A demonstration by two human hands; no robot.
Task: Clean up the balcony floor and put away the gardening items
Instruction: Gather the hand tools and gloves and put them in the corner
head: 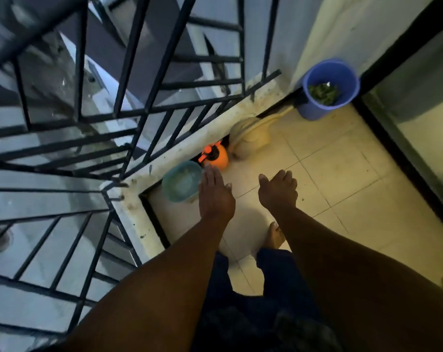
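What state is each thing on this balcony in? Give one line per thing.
Left hand: open, holding nothing.
Right hand: open, holding nothing.
Blue bucket: upright in the corner, green leaves inside.
Green bowl: upright by the ledge; contents unclear.
Orange sprayer: standing against the ledge.
Beige watering can: on the floor by the ledge.

Home balcony, upper storey. Black metal railing (149, 97); cream tiled floor (329, 174). Blue plastic bucket (316, 110); orange pump sprayer (216, 156).
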